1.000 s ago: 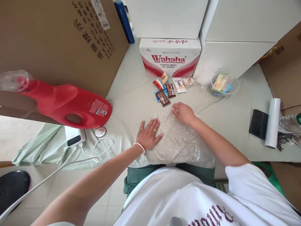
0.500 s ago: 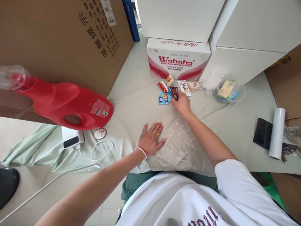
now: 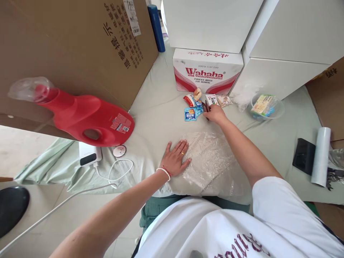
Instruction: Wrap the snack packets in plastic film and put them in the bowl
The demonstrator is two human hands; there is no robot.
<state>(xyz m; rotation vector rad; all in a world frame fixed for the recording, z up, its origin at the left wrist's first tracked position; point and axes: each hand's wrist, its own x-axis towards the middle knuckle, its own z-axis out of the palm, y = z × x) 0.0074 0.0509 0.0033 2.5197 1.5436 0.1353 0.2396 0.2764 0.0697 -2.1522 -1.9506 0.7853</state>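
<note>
My left hand (image 3: 176,157) lies flat with fingers spread on the cloth-covered table, at the left edge of a crumpled clear plastic sheet (image 3: 206,161). Farther forward, my right hand (image 3: 215,114) pinches a small dark brown snack packet (image 3: 206,106) among other small snack packs. Left of that hand are a blue packet (image 3: 190,114), a red-and-white packet (image 3: 189,100) and a round bread-like snack (image 3: 197,94). A white packet (image 3: 211,99) and a beige packet (image 3: 224,100) lie just beyond the hand, toward the right.
A Wahaha water carton (image 3: 208,71) stands behind the snacks. A red jug (image 3: 92,120), white power bank (image 3: 90,154) and large cardboard box (image 3: 80,43) are at left. To the right are a clear plastic bowl (image 3: 279,109), black phone-like object (image 3: 303,154) and white roll (image 3: 321,157).
The brown packet in my right hand has turned from face-up to more edge-on, and that hand sits slightly right of the snack pile. My left hand stays flat. The whole view has shifted a little.
</note>
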